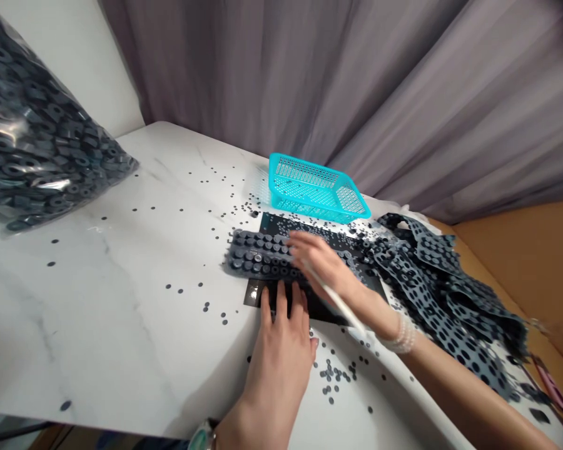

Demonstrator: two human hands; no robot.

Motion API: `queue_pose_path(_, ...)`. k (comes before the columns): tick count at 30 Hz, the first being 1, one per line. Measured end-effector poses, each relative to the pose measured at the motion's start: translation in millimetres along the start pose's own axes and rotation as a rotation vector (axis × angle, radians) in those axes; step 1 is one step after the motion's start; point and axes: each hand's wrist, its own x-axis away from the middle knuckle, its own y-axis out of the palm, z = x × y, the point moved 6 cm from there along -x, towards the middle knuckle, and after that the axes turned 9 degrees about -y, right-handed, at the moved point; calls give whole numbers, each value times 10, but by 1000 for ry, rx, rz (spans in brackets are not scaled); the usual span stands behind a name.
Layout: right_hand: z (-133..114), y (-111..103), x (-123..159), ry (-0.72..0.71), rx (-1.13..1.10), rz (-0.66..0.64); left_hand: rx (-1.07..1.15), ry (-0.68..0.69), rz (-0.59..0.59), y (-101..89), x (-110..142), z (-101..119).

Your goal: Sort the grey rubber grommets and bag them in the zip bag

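A dark grey rubber sheet (pixel 248 255) with rows of round raised studs lies across a black mat (pixel 326 306) on the table. My left hand (pixel 281 350) rests palm down at the sheet's near edge, fingers stretched and a little spread, the tips touching it. Over the right part of the sheet is my right hand (pixel 321 265), its fingers closed around a thin white stick (pixel 340 303) that slants back toward me. Motion blurs the stick, and its working tip is hidden by the hand. Small black discs (pixel 335 375) lie scattered around the mat.
Behind the mat stands a turquoise plastic basket (pixel 319 215). Punched rubber sheets (pixel 443 294) are heaped on the right, near a pink-handled tool (pixel 551 387). At left is a clear bag (pixel 51 144) full of dark rubber rings. A grey curtain (pixel 244 75) hangs behind the table.
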Motion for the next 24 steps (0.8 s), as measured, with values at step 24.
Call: queue_pose_path(24, 32, 127, -116, 79, -79, -147, -47, 15, 22, -34, 7, 0)
